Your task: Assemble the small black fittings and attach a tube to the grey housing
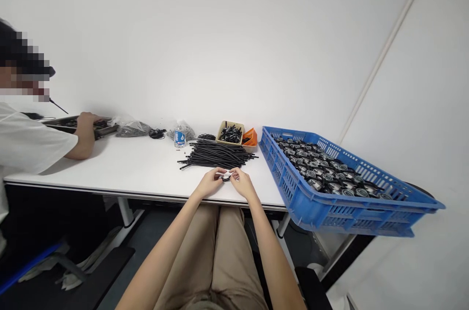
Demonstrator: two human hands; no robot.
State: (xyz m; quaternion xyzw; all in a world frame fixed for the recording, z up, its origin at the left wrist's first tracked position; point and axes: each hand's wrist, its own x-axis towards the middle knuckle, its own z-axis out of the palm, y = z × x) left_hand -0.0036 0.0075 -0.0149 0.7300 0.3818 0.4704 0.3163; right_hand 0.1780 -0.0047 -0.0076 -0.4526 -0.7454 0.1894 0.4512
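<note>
Fingers (220,172): left hand (209,184) and right hand (242,184) pinch black ring (225,178) | rod pile (217,155) behind | blue crate (330,207) right

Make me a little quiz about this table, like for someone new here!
1. True or false: the blue plastic crate of round black parts stands to the right of the hands.
2. What do the left hand and right hand pinch between them? A) small black ring-shaped part B) a spoon C) a red ball
3. Fill in: the small clear water bottle has a ___ label.
Key: 1 true; 2 A; 3 blue.
</note>
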